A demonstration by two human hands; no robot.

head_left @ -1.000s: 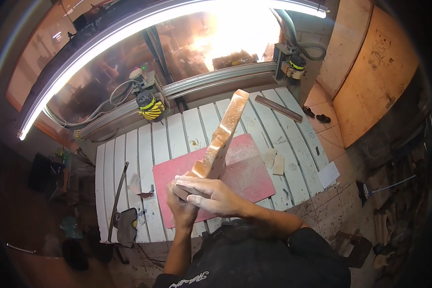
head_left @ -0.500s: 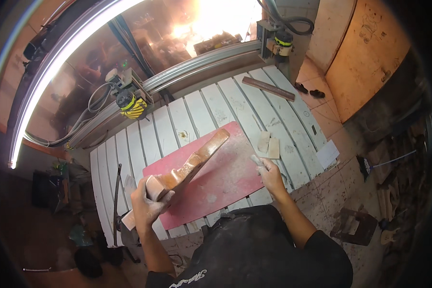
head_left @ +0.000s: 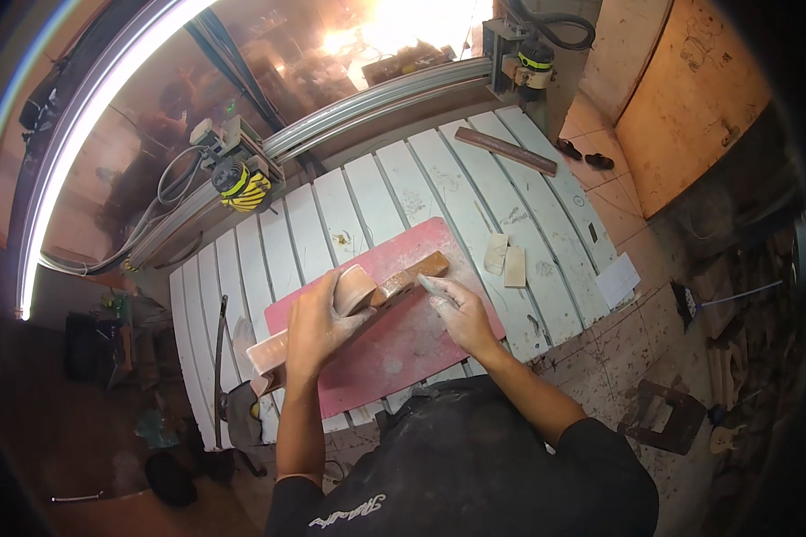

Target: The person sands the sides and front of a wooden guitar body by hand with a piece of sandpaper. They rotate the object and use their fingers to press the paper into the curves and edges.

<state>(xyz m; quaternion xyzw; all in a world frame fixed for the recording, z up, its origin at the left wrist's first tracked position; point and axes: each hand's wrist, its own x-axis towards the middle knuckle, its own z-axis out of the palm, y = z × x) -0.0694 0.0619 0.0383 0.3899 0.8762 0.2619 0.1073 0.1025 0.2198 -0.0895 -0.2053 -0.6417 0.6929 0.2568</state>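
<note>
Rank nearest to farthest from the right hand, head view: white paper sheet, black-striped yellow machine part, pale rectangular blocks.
1. Pale rectangular blocks: beyond the right hand, slightly rightward.
2. White paper sheet: right.
3. Black-striped yellow machine part: far left.

Fittings and loose items about a slatted white surface (head_left: 336, 195)

A metal rail (head_left: 376, 106) runs along the far side, bearing a yellow-and-black striped motor unit (head_left: 244, 190) at left and a second motor unit (head_left: 535, 64) at right. A lit tube lamp (head_left: 79, 130) curves through the upper left. On the surface, a dark bar (head_left: 506, 150) lies near the far right corner, two pale blocks (head_left: 514, 268) lie close together, and a white sheet (head_left: 617, 282) occupies the right edge. Dark sandals (head_left: 598, 162) rest on the tiled floor (head_left: 613, 195) beside an orange-brown panel (head_left: 690, 121).
</note>
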